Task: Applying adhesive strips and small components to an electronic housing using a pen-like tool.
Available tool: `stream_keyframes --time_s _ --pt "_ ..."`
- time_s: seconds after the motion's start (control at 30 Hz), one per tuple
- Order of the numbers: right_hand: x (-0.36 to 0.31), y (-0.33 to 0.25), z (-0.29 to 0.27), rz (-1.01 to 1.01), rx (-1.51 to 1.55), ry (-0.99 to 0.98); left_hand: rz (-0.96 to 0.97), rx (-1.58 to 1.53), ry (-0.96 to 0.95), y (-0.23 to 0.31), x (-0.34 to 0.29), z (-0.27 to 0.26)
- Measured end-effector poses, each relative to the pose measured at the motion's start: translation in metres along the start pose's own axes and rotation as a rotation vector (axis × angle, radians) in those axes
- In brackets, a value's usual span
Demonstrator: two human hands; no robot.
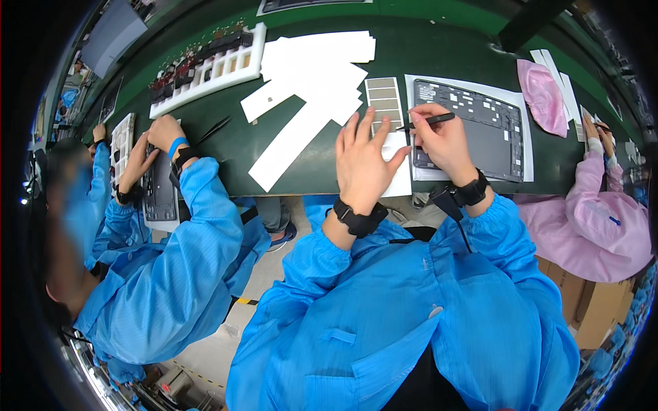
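My left hand [364, 161] lies flat with its fingers spread over a white backing strip [395, 179]. The strip carries several grey-brown rectangular stickers [382, 94] in a column. Black tweezers [433, 120] are pinched in my right hand [444, 142], their tip pointing left at the strip near my left fingers. Whether the tip grips a sticker is too small to tell. Beside my right hand lies a dark grey flat device casing [483, 130] on a white sheet [528, 164], its upper part dotted with light patches. My right hand covers part of its left edge.
Loose white strips [301, 137] overlap at the table's middle. Behind them stands a white foam tray [205, 85] with dark parts. Another pair of tweezers [214, 129] lies to the left. Blue-sleeved co-worker's hands [164, 133] work at left; a pink cloth [543, 99] and pink-sleeved person sit right.
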State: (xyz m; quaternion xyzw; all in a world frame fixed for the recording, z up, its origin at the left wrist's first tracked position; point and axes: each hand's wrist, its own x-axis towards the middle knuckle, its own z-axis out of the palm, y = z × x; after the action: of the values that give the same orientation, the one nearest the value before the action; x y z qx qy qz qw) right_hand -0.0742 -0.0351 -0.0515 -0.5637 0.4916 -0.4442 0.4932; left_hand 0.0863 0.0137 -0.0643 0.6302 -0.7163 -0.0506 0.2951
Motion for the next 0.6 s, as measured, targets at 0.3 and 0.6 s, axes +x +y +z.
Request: stream_keyframes --time_s 0.3,0.6 --pt "-0.015 -0.007 -0.054 0.068 0.225 0.238 -0.013 -0.012 -0.022 0.004 -0.001 -0.002" --pt "-0.033 -0.005 -0.037 0.07 0.037 0.168 0.037 -0.089 -0.064 0.007 -0.003 -0.002"
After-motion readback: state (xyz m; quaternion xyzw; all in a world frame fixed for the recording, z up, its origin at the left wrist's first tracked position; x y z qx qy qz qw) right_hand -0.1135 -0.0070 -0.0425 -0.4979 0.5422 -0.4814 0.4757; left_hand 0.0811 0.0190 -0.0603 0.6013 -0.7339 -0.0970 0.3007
